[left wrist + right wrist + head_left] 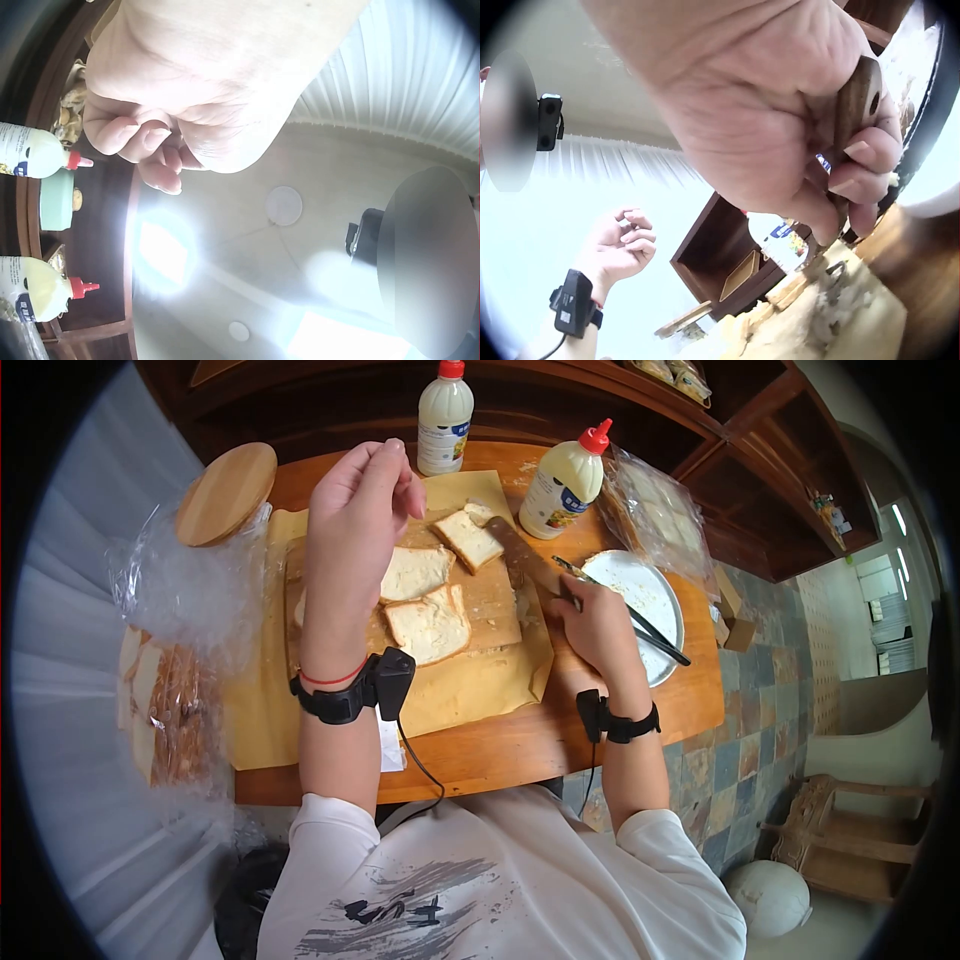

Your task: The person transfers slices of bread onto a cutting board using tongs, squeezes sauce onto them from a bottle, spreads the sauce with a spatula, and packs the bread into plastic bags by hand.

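Observation:
My right hand (pixel 605 630) grips the wooden handle (pixel 859 97) of a knife (pixel 522 557). Its broad blade points away to the left, the tip beside a slice of bread (pixel 468 542) on the wooden cutting board (pixel 495 622). White bits cling to the blade in the right wrist view. My left hand (pixel 362 500) is raised above the board's left side, fingers loosely curled with nothing in them. Two more bread slices with a pale spread, one farther (pixel 418 572) and one nearer (pixel 430 625), lie on the board, partly behind the left forearm.
Brown paper (pixel 450 705) lies under the board. Two red-capped squeeze bottles, one at the back (pixel 443 425) and one to the right (pixel 562 490), stand near a white plate (pixel 672 605) crossed by a long black utensil (pixel 655 635). Bagged bread (pixel 175 700) is at left.

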